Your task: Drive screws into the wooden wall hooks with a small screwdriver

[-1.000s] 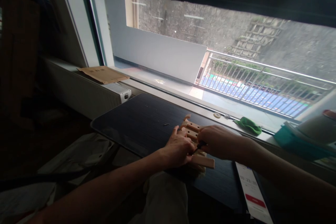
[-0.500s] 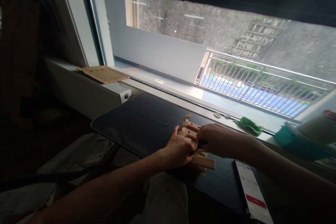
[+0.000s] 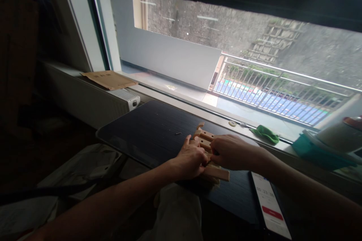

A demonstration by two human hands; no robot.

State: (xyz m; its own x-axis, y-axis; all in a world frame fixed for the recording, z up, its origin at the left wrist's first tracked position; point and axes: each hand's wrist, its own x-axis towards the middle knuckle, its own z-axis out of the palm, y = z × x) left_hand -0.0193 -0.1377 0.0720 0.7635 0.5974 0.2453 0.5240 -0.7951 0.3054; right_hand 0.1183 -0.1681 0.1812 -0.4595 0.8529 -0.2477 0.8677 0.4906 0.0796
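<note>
A small light-wood assembly [image 3: 204, 143] of slats with dark holes and a curved end piece lies at the right of the dark table. My left hand [image 3: 190, 159] is closed on it from the near left, its thumb and fingertips partly hidden. My right hand [image 3: 232, 151] wraps around the dark handle of what looks like a screwdriver [image 3: 209, 162]. Its thin shaft points down and left, close to my left fingertips; the tip is hidden. A plain wooden bar [image 3: 219, 174] sticks out to the right below both hands. One small dark screw [image 3: 178, 133] rests on the tabletop.
The dark table [image 3: 135, 131] stands against the window sill. A phone [image 3: 270, 205] showing a timer lies at its right edge. On the sill are a tape roll [image 3: 232, 123], a green cloth-like item [image 3: 265, 134] and a teal container [image 3: 311, 150]. A brown envelope [image 3: 109, 79] covers the radiator.
My right hand has turned slightly around the tool handle and sits a little lower and further left. The whole view has shifted slightly. My left hand keeps its hold on the wood.
</note>
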